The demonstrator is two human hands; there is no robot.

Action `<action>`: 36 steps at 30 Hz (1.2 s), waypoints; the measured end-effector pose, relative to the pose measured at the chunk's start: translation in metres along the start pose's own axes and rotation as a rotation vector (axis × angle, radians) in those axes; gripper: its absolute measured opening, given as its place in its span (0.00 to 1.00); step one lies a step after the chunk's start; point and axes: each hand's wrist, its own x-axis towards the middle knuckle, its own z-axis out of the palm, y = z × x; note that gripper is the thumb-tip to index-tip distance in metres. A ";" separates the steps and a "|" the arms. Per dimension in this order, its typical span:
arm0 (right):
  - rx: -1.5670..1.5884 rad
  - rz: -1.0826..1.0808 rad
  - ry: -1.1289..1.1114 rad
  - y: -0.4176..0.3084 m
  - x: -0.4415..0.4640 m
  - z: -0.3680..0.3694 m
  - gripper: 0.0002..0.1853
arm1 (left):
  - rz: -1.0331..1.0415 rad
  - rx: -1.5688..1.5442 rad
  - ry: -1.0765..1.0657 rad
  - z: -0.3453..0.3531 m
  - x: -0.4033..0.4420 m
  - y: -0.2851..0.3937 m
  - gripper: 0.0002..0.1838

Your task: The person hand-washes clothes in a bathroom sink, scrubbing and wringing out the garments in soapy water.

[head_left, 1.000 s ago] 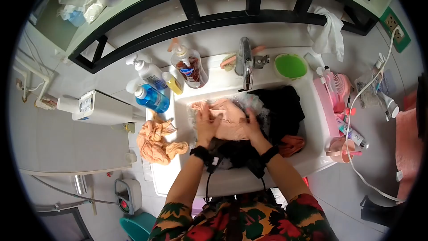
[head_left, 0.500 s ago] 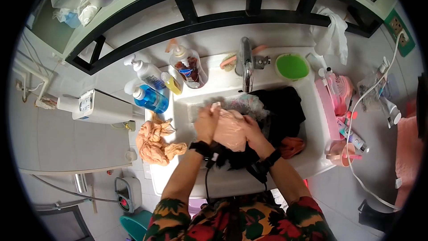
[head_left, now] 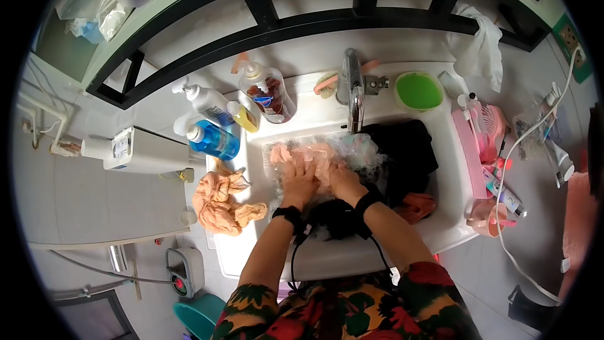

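In the white sink (head_left: 450, 211), a wet light-pink cloth (head_left: 322, 153) lies spread in sudsy water, toward the basin's left side. My left hand (head_left: 298, 181) presses down flat on it with the fingers apart. Beside it, my right hand (head_left: 344, 181) has its fingers curled against the cloth's right edge, gripping it. Black fabric (head_left: 409, 154) fills the right side of the basin, and more black fabric lies below my wrists. An orange-pink piece of fabric (head_left: 415, 208) pokes out at the lower right. White foam (head_left: 362, 148) floats under the faucet.
The faucet (head_left: 354, 97) reaches over the basin's back edge. A crumpled peach cloth (head_left: 220, 200) and several pump bottles, one a blue bottle (head_left: 215, 140), line the left rim. A green dish (head_left: 419, 92) sits at the back right. A pink organizer (head_left: 472, 157) stands on the right.
The pink cloth, held up bunched between both hands before, is now lowered and spread in the suds. My left hand has flattened out on it, and the view has shifted slightly.
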 end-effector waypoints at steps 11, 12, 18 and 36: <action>0.783 -0.002 0.014 -0.022 -0.018 -0.055 0.17 | -0.502 -1.714 0.022 -0.078 -0.066 0.012 0.27; 0.798 -0.069 0.017 -0.025 -0.021 -0.059 0.16 | -0.569 -1.902 0.015 -0.090 -0.073 0.020 0.26; 1.068 -0.221 -0.338 -0.042 -0.067 -0.111 0.14 | -0.087 -2.353 -0.207 -0.068 -0.059 0.002 0.23; 2.241 -0.184 -0.360 0.000 -0.066 -0.042 0.23 | 0.015 -2.570 -0.201 -0.058 -0.073 0.053 0.08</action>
